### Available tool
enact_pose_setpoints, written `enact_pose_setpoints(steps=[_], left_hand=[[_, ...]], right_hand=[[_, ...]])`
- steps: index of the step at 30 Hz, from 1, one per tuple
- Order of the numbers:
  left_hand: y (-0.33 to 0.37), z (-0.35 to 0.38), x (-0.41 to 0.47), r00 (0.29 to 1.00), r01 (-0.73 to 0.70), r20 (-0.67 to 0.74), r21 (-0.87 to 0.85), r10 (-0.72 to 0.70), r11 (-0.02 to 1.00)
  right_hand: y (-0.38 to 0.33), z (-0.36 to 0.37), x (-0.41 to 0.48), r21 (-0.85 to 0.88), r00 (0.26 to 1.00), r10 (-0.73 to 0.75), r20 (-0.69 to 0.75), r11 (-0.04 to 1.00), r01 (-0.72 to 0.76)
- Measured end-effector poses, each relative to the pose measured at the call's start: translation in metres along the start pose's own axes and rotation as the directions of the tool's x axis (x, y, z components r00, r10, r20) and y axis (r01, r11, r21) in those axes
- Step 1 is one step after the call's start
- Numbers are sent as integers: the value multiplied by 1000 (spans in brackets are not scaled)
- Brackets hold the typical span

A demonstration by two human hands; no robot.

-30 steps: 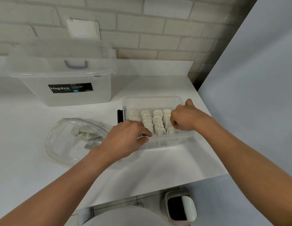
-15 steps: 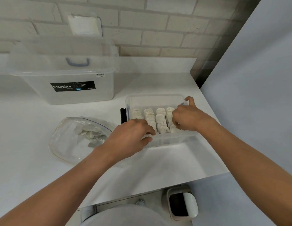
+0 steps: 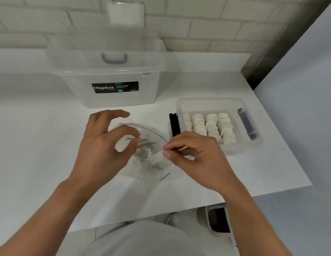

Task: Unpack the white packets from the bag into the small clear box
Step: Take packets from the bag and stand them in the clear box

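Note:
A clear zip bag (image 3: 151,145) lies on the white table, between my hands, with several white packets (image 3: 153,161) still inside. My left hand (image 3: 103,145) pinches the bag's left rim between thumb and a finger. On the other side, my right hand (image 3: 199,156) pinches the right rim, and the mouth is spread apart. To the right stands the small clear box (image 3: 207,102), holding several white packets (image 3: 210,126) in neat rows. Neither hand touches the box.
A large clear Megabox bin (image 3: 113,85) with a lid stands at the back, against the brick wall. The table (image 3: 31,145) ends close to the right of the small box, next to a grey wall. A small waste bin (image 3: 218,220) sits on the floor below.
Both hands have left the small clear box and moved left to the bag, taking hold of its rim. My view has turned left, so the box now lies further right.

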State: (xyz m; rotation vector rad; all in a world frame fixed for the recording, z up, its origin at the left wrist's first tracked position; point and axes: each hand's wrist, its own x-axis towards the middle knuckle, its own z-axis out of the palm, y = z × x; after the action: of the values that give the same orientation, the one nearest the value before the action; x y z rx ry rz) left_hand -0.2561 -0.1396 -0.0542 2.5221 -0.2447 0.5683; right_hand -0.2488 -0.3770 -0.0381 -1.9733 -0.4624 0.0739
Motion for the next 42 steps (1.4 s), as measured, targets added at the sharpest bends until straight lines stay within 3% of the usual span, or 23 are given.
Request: enact_pose_setpoints(steps=[2, 5, 7, 11, 15, 20, 23, 25, 38, 42], left_hand=[[-22, -2, -9, 1000, -12, 17, 47, 11, 999], [-49, 6, -19, 988, -2, 155, 155, -22, 988], [-61, 11, -21, 963, 19, 261, 189, -68, 982], [-75, 13, -14, 935, 64, 342, 102, -96, 993], [-78, 10, -3, 931, -12, 365, -12, 16, 1000], [-76, 8, 5, 914, -70, 394, -82, 96, 994], [-80, 8, 6, 910, -63, 403, -96, 97, 993], [-82, 9, 5, 907, -55, 410, -102, 93, 993], [-91, 9, 12, 913, -24, 403, -112, 67, 993], [-90, 9, 13, 910, -15, 411, -110, 60, 994]], right_hand=[[-4, 40, 3, 6, 994, 45, 101, 999, -45], [11, 87, 16, -355, 968, 109, 226, 935, -22], [23, 105, 25, -591, 962, 170, 211, 806, -13], [32, 112, 41, -778, 961, 274, 44, 613, -139], [30, 107, 53, -813, 955, 287, -68, 539, -220], [33, 118, 78, -833, 957, 289, 22, 535, -142], [43, 124, 88, -795, 939, 326, 108, 596, -115], [53, 127, 91, -807, 940, 318, 126, 584, -89], [66, 131, 102, -778, 918, 382, 105, 607, -163], [56, 130, 99, -780, 955, 293, 56, 609, -141]])
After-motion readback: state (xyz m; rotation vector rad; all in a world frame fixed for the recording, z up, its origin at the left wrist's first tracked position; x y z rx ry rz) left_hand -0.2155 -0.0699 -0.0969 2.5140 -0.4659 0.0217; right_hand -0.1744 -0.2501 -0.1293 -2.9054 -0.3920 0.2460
